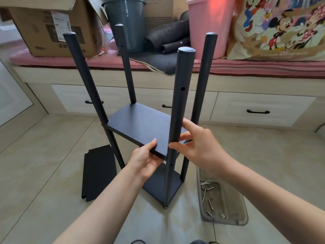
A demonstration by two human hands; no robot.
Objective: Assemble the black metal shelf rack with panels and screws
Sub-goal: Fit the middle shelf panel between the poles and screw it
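Note:
The black rack stands upright on the tiled floor with several round poles; the near pole [177,110] rises in front of me. A bottom panel [158,184] sits low between the poles. A middle panel [140,125] lies level about halfway up. My left hand [146,161] pinches that panel's near edge, thumb on top and fingers underneath. My right hand [198,147] curls its thumb and fingers around the near pole at the panel's corner. A spare black panel [98,173] lies flat on the floor to the left.
A clear plastic tray [242,213] with several screws and washers sits on the floor at the right. Behind the rack runs a drawer bench [246,106] with a pink cushion, carrying a cardboard box [44,27], a grey bin [124,22], a pink bin [209,23] and a cartoon bag [281,27].

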